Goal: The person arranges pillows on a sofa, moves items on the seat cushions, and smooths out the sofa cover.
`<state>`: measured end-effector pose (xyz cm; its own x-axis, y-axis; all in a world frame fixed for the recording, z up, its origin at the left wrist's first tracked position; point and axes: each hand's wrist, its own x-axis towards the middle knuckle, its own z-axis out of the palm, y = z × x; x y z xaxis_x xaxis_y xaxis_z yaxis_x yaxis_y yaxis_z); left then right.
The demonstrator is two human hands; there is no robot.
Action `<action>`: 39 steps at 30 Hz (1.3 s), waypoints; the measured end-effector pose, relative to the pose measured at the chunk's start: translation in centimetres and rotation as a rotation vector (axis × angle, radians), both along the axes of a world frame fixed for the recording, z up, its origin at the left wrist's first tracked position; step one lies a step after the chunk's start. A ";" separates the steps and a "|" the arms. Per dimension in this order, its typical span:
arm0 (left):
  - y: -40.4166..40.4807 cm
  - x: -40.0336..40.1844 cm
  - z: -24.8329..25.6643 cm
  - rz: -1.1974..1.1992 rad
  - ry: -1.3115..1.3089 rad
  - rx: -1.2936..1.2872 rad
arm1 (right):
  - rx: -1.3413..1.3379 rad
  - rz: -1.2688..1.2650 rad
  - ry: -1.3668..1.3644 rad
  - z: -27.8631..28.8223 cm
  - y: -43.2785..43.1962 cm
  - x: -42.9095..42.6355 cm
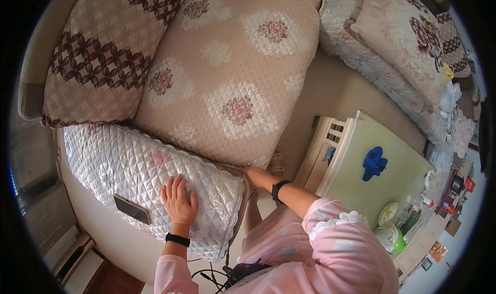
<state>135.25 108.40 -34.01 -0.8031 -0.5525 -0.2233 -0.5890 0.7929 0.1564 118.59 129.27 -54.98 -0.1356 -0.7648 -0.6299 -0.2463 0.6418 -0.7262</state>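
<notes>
My left hand (179,201) rests palm down on a white quilted sofa armrest cover (131,158), its thumb apart from the fingers. A dark smartphone (131,209) lies on the same cover, left of that hand. My right hand (259,177) is at the front corner of the beige quilted seat cover (267,104), where the seat meets the armrest. Its fingertips are partly hidden at the cover's edge, so a grip cannot be made out. The seat cover carries pink flower patches and lies mostly flat.
A brown-patterned cushion (100,61) leans at the sofa's back. To the right stands a low table (387,139) bearing a crumpled blue cloth (374,163) and bowls (388,213). Beyond it is another covered sofa (372,69). Black cables (212,275) hang near my waist.
</notes>
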 end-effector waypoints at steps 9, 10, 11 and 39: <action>0.1 -0.8 0.6 0.019 -0.004 0.015 | -0.095 0.173 0.138 -6.1 -0.3 1.6; 0.1 -0.8 0.9 0.017 0.000 0.014 | 0.086 0.011 -0.021 -6.1 -0.8 1.4; 0.1 -0.8 0.8 0.018 0.003 0.009 | 0.172 -0.065 -0.104 -6.0 -1.1 1.3; 0.0 0.0 0.4 0.034 0.098 -0.014 | -0.053 0.045 0.297 10.8 8.4 -9.4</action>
<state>135.24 108.42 -33.65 -0.8015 -0.5823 -0.1363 -0.5979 0.7753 0.2034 109.18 137.67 -44.15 -0.2734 -0.8049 -0.5267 -0.4799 0.5887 -0.6505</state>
